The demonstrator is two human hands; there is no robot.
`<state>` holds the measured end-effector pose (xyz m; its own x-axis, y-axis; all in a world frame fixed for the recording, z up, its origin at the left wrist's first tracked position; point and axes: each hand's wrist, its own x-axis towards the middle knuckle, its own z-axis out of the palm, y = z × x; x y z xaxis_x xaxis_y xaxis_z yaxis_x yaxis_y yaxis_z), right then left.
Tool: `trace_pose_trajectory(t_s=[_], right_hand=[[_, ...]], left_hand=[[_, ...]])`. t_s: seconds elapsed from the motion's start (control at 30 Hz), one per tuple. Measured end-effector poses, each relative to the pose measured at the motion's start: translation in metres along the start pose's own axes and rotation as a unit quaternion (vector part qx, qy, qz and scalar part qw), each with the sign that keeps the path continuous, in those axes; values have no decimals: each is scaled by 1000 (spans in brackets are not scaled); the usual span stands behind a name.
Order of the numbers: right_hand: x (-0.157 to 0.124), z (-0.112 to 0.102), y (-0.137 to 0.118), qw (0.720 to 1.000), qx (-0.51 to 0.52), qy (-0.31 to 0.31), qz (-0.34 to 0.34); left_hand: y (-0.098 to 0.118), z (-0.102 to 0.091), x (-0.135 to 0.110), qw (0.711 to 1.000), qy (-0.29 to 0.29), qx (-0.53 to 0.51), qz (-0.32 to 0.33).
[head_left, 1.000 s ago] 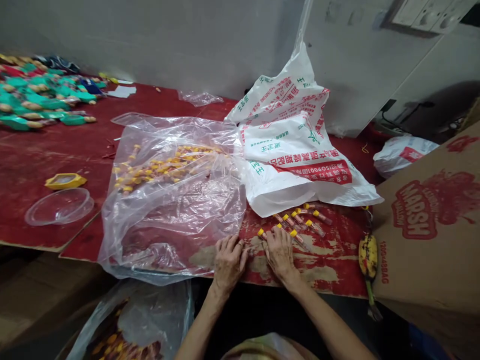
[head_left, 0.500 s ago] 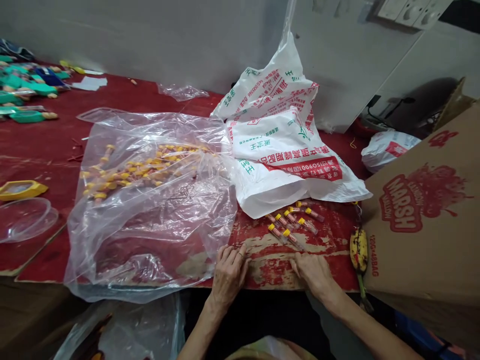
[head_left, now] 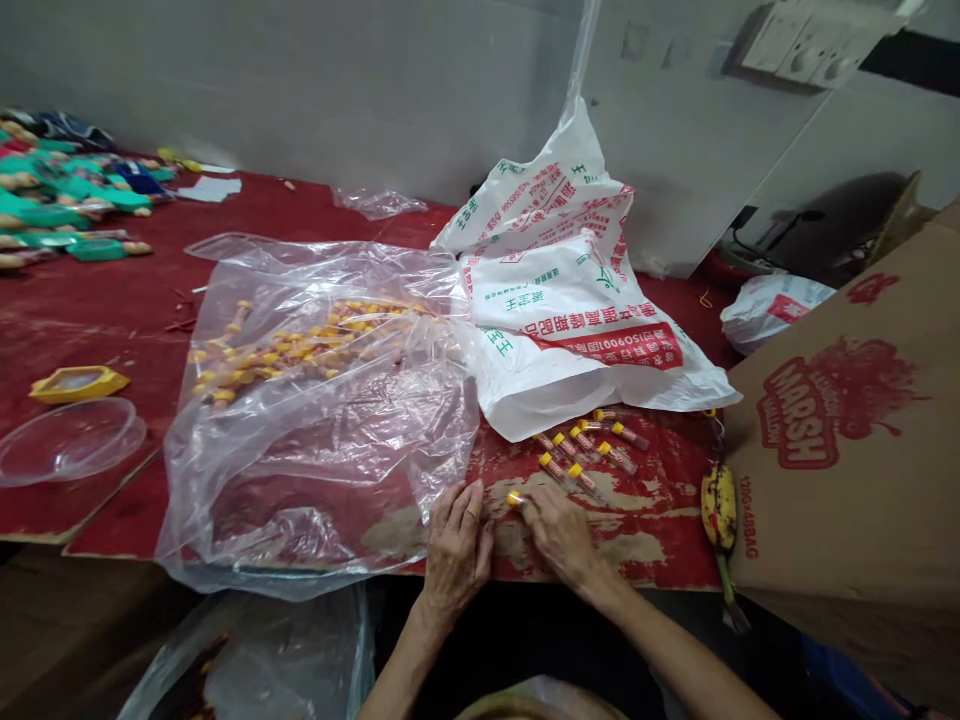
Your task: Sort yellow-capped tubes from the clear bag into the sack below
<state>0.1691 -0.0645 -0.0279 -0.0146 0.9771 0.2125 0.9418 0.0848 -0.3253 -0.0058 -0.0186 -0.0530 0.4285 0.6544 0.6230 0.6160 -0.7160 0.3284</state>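
My left hand [head_left: 457, 545] lies flat on the worn red board [head_left: 645, 530] near its front edge, fingers stretched out and empty. My right hand [head_left: 559, 530] rests beside it, fingertips pinched on a small yellow-capped tube [head_left: 516, 498]. Just beyond lie several more yellow-capped tubes [head_left: 585, 450] in a loose row. A large clear plastic bag [head_left: 315, 400] spreads to the left, with many of the same tubes [head_left: 300, 345] inside it.
A white printed plastic bag [head_left: 577, 310] lies behind the tubes. A cardboard box [head_left: 847, 450] stands at the right, a spotted banana [head_left: 718, 505] beside it. A clear bowl [head_left: 71, 450] and yellow lid [head_left: 79, 382] sit at left, green packets [head_left: 67, 205] far left.
My right hand moved left from the board's front edge, back beside the left hand, and now pinches a yellow-capped tube. The left hand stayed put.
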Motion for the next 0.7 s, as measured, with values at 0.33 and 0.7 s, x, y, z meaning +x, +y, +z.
trace_pose_trajectory(t_s=[0.33,0.7], right_hand=[[-8,-21,44,975,-157,107,114],[-53,-66,91,992,-73,-63,78]], left_hand=[[4,3,5,996,-80,24,31],[2,4,4,998,-54,21,39]])
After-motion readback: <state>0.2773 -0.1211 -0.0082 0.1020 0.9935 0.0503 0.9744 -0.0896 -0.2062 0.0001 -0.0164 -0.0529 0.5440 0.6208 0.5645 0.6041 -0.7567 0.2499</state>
